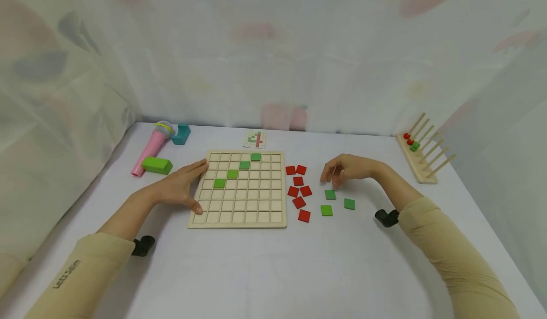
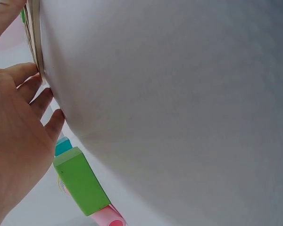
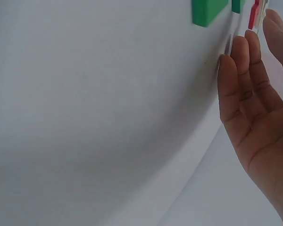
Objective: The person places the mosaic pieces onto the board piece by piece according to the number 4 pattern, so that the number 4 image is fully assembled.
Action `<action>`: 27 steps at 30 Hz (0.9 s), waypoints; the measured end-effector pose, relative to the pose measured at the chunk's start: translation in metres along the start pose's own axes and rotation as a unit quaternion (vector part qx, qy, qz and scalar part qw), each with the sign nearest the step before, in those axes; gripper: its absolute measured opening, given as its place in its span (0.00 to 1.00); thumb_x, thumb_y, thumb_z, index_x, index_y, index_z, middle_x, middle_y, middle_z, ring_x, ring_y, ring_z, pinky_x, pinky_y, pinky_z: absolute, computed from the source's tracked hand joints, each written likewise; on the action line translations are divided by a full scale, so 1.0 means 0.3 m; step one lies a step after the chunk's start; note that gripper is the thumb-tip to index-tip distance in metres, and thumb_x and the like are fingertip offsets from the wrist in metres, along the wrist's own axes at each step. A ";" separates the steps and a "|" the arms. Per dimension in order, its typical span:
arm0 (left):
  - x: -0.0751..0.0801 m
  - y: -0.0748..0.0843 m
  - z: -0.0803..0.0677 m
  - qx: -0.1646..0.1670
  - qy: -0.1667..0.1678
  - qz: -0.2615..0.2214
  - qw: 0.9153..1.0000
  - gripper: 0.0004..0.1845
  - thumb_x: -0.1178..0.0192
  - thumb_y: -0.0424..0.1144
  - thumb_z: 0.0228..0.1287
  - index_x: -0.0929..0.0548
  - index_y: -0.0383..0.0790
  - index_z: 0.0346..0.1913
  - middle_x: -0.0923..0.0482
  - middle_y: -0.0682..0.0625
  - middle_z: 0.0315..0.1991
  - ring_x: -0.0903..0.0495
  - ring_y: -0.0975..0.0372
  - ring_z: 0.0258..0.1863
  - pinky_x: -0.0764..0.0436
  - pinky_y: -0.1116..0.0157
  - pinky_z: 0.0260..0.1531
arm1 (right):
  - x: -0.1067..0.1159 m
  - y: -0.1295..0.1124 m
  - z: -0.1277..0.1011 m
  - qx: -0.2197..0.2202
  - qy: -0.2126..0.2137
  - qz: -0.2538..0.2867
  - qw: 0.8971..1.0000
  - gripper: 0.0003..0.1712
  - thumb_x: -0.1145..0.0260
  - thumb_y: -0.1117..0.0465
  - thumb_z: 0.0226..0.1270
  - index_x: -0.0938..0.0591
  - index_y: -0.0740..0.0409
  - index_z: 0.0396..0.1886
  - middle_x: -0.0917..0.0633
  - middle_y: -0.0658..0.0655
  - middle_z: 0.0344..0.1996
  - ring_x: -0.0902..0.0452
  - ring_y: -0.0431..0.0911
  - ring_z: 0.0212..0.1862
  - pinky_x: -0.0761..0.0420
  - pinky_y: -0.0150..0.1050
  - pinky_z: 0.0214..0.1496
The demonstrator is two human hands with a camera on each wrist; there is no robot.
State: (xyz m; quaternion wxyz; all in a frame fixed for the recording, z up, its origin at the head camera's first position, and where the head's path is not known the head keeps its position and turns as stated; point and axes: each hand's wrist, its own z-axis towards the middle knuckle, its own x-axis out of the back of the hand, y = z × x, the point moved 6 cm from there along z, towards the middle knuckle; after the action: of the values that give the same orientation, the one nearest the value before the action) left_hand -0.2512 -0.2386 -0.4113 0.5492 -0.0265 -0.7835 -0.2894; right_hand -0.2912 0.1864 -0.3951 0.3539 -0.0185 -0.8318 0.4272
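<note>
A wooden grid board [image 1: 239, 210] lies in the middle of the white table, with several green tiles [image 1: 232, 173] set in a diagonal on it. My left hand [image 1: 188, 186] rests flat against the board's left edge [image 2: 33, 33], its fingers [image 2: 35, 87] straight. To the right of the board lie several red tiles [image 1: 299, 191] and three loose green tiles [image 1: 330, 194]. My right hand [image 1: 335, 176] hovers just above the nearest green tile, fingers [image 3: 240, 70] relaxed and holding nothing. In the right wrist view a green tile [image 3: 207, 10] and a red tile [image 3: 254, 16] show beyond the fingertips.
A pink toy microphone [image 1: 151, 150], a green block [image 1: 157, 165] and a teal block [image 1: 181, 134] sit at the back left. A small pattern card [image 1: 255, 139] lies behind the board. A wooden peg rack [image 1: 420, 153] with beads stands at the right. Curtains enclose the table.
</note>
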 end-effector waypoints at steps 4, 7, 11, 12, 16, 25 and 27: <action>-0.003 -0.003 0.000 -0.003 0.000 0.002 1.000 0.74 0.22 0.65 0.31 0.50 0.31 0.78 0.57 0.36 0.81 0.53 0.37 0.78 0.46 0.36 0.73 | -0.021 0.010 -0.001 0.012 -0.010 0.007 1.000 0.16 0.38 0.73 0.60 0.14 0.56 0.46 0.14 0.59 0.46 0.21 0.48 0.42 0.22 0.38 0.51; -0.004 -0.004 0.001 -0.004 0.000 0.002 1.000 0.74 0.22 0.65 0.31 0.50 0.31 0.78 0.57 0.36 0.80 0.53 0.36 0.78 0.46 0.35 0.72 | -0.031 0.019 0.000 0.011 -0.012 0.007 1.000 0.16 0.37 0.73 0.59 0.13 0.55 0.45 0.15 0.59 0.45 0.24 0.47 0.41 0.23 0.35 0.48; -0.003 -0.004 0.000 -0.004 0.001 0.002 1.000 0.74 0.22 0.65 0.31 0.51 0.31 0.78 0.57 0.36 0.80 0.54 0.36 0.78 0.47 0.35 0.72 | -0.039 0.029 0.001 0.008 -0.011 0.005 1.000 0.19 0.36 0.74 0.57 0.13 0.53 0.45 0.17 0.58 0.45 0.27 0.47 0.42 0.25 0.36 0.46; -0.002 -0.003 0.000 -0.005 0.001 0.003 1.000 0.74 0.22 0.65 0.31 0.51 0.31 0.78 0.57 0.35 0.80 0.54 0.36 0.78 0.47 0.35 0.72 | -0.040 0.032 0.001 0.007 -0.011 0.003 1.000 0.19 0.36 0.74 0.56 0.12 0.52 0.44 0.18 0.58 0.45 0.27 0.48 0.43 0.26 0.37 0.46; -0.002 -0.001 0.000 -0.005 0.000 0.004 1.000 0.75 0.22 0.65 0.31 0.51 0.31 0.78 0.57 0.36 0.80 0.53 0.36 0.78 0.47 0.35 0.72 | -0.045 0.034 -0.002 0.008 -0.012 -0.001 1.000 0.22 0.36 0.76 0.54 0.12 0.51 0.44 0.19 0.57 0.46 0.28 0.49 0.44 0.27 0.38 0.47; -0.004 -0.005 0.001 -0.005 0.001 0.002 1.000 0.75 0.22 0.66 0.30 0.50 0.31 0.78 0.57 0.36 0.80 0.53 0.36 0.78 0.46 0.35 0.72 | -0.054 0.042 -0.001 0.007 -0.020 -0.001 1.000 0.22 0.32 0.75 0.52 0.11 0.51 0.44 0.21 0.57 0.47 0.30 0.49 0.46 0.26 0.36 0.47; -0.003 -0.006 0.000 -0.004 0.001 0.002 1.000 0.75 0.22 0.66 0.30 0.50 0.31 0.78 0.57 0.36 0.80 0.53 0.36 0.78 0.46 0.35 0.72 | -0.055 0.042 0.000 0.008 -0.022 0.000 1.000 0.21 0.31 0.74 0.51 0.11 0.51 0.44 0.21 0.57 0.47 0.30 0.49 0.46 0.26 0.35 0.46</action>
State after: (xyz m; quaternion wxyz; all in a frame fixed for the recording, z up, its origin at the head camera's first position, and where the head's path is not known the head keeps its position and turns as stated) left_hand -0.2516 -0.2399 -0.4130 0.5506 -0.0306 -0.7816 -0.2915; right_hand -0.2821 0.1889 -0.4136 0.3358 -0.0060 -0.8357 0.4345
